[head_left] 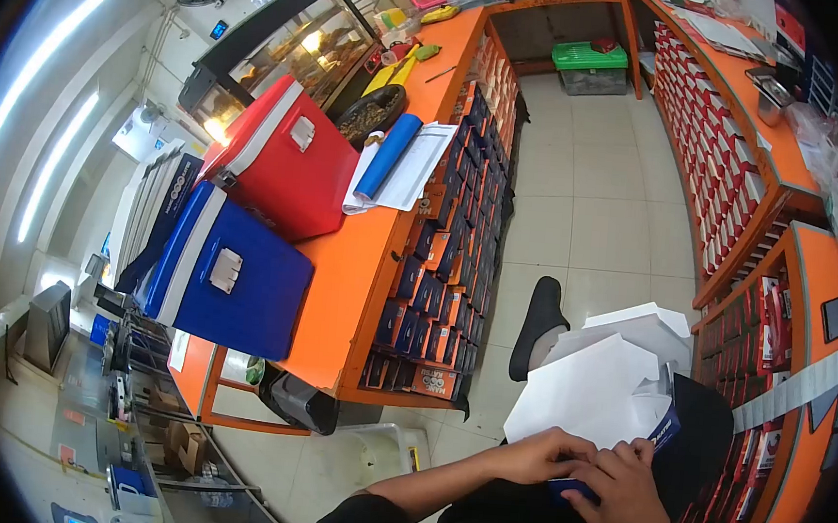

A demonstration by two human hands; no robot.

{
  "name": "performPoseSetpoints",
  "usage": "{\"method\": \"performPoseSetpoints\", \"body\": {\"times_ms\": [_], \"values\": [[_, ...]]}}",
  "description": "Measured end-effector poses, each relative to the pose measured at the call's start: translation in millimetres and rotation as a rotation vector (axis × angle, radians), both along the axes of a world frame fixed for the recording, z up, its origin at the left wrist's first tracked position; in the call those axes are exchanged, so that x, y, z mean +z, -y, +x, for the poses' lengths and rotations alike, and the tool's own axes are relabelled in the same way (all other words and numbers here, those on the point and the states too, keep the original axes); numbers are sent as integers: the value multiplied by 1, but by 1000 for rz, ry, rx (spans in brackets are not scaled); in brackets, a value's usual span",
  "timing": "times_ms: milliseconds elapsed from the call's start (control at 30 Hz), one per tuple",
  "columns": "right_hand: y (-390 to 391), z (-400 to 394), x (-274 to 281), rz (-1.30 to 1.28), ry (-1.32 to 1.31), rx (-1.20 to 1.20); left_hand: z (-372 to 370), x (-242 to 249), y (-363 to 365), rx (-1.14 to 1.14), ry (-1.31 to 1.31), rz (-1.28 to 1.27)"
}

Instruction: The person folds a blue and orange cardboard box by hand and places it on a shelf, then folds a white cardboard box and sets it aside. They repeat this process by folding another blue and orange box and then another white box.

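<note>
A partly folded cardboard box (570, 389), white inside with a dark blue printed outside, lies over my lap. Its flaps stand up unevenly, and white lettering shows on the blue edge at its right. Along the near edge, my left hand (543, 457) is closed with bent fingers on the cardboard. Close beside it, my right hand (624, 495) pinches the same edge, where a small dark blue strip shows beneath the fingers. Further white cardboard (643, 319) lies just beyond the box, above my shoe (539, 328). My palms hide part of the near edge.
At left, an orange counter (324, 299) carries a blue cooler (234, 273), a red cooler (285, 160) and a blue roll on papers. Small boxes (438, 273) fill its shelves. Boxed shelves (708, 155) line the right. A clear bin (371, 457) stands on the floor.
</note>
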State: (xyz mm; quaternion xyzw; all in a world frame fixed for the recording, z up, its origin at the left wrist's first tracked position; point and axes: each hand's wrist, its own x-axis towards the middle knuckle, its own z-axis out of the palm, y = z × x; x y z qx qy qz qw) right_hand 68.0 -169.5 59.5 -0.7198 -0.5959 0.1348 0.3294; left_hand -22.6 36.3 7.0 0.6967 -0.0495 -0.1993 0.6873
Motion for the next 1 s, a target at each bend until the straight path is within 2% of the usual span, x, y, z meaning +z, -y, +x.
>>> {"method": "performPoseSetpoints", "body": {"times_ms": [33, 67, 100, 167, 200, 267, 300, 367, 500, 567, 600, 667, 700, 767, 800, 833, 900, 933, 967, 1000], "values": [[0, -1, 2, -48, 48, -65, -1, -7, 4, 9, 1, -1], [0, -1, 3, -95, 95, -130, -1, -15, 6, 6, -148, -38], [0, -3, 1, -95, 100, -129, -1, -13, 5, 6, -143, -38], [-1, -7, -9, 46, 166, -333, 0, -10, 3, 84, -179, -242], [1, -10, -12, 47, 169, -333, 0, -11, 2, 83, -176, -242], [3, -12, -16, 169, 139, -565, -2, -19, -3, 68, -191, -339], [3, -10, -15, 169, 139, -564, -3, -26, -3, 68, -190, -339], [4, -4, -10, 70, 114, -357, -6, -40, -1, 79, -217, -259], [6, 6, -3, -8, 42, -214, -3, -6, 10, 134, -240, -227], [2, 6, 0, 28, 96, -204, 0, 11, 9, 162, -306, -18], [4, 7, -1, 28, 97, -201, -2, 12, 10, 164, -305, -19], [8, 11, -5, 71, 14, -203, -6, 12, 11, 317, -87, -72], [7, 11, -4, 72, 17, -202, -6, 19, 12, 318, -84, -71], [4, 11, -4, 255, 27, -409, -9, 39, 14, 583, 671, 598], [7, 15, -6, 292, 10, -415, -17, 33, 9, 617, 849, 681], [9, 14, -8, 291, 8, -417, -21, 25, 9, 614, 847, 681], [12, 12, -13, 436, -76, -557, -24, 4, 13, 1090, 1234, 690], [9, 9, -12, 518, -115, -626, -20, -3, 17, 1115, 1133, 552], [7, 7, -11, 516, -109, -638, -17, -11, 23, 1107, 1134, 540], [7, 7, -10, 534, -110, -639, -12, -8, 31, 1131, 864, 238]]}}
